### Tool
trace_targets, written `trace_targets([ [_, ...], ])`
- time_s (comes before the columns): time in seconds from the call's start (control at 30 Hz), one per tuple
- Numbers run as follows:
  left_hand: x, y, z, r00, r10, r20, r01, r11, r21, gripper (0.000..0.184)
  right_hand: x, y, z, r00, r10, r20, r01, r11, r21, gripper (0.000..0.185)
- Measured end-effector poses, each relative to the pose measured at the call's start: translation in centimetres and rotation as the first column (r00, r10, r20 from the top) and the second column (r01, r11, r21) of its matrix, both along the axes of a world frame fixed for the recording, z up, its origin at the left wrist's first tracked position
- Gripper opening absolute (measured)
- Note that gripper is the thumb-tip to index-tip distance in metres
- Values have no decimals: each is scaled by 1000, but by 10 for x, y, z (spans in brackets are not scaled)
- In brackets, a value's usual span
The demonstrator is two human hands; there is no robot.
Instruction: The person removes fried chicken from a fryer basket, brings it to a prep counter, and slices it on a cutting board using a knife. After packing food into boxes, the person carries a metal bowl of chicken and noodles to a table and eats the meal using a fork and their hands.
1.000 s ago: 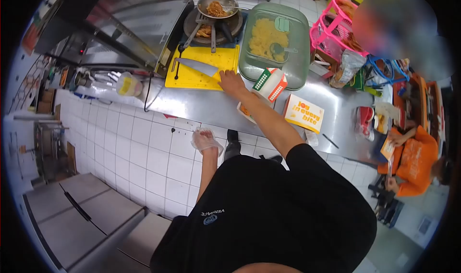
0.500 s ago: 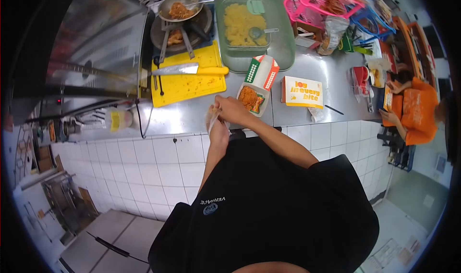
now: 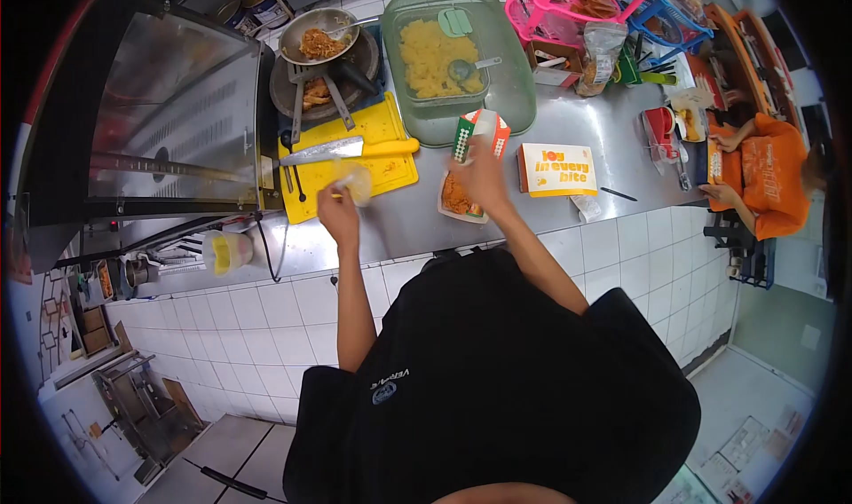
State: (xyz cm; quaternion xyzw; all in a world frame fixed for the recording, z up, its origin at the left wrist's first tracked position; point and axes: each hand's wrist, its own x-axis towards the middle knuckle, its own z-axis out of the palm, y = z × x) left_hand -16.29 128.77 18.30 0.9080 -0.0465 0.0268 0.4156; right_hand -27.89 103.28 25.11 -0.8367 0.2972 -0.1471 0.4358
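My left hand (image 3: 338, 217) is closed in a pinch on a crumpled clear plastic bag or glove (image 3: 357, 185), held over the near right corner of the yellow cutting board (image 3: 387, 169). My right hand (image 3: 484, 183) is over an open takeaway box, smeared by motion, its fingertips near the green, white and orange lid (image 3: 465, 133). Whether it touches the lid I cannot tell. Below the hand, breaded fried food (image 3: 456, 197) shows in the box; the hand hides part of it. A knife with a yellow handle (image 3: 390, 148) lies across the board.
A closed white and yellow box (image 3: 559, 169) stands right of the open one. Behind are a green tub (image 3: 515, 105) with yellow food, a pan (image 3: 321, 34) and spatulas (image 3: 330, 96). Pink baskets (image 3: 568, 11) sit at the back. A person in orange (image 3: 774, 176) is at far right.
My hands have parted. The left has moved left and up with the clear plastic toward the cutting board. The right has moved right over the open box.
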Motion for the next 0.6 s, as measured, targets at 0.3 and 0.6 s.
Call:
trace_targets([
  [0.3, -42, -124, 17, 938, -289, 191, 288, 957, 33, 66, -14, -57, -47, 948, -221, -228, 211, 975, -67, 51],
  [0.6, -23, -128, -8, 611, -780, -138, 705, 615, -352, 46, -74, -68, -43, 987, 149, 52, -153, 984, 87, 40],
])
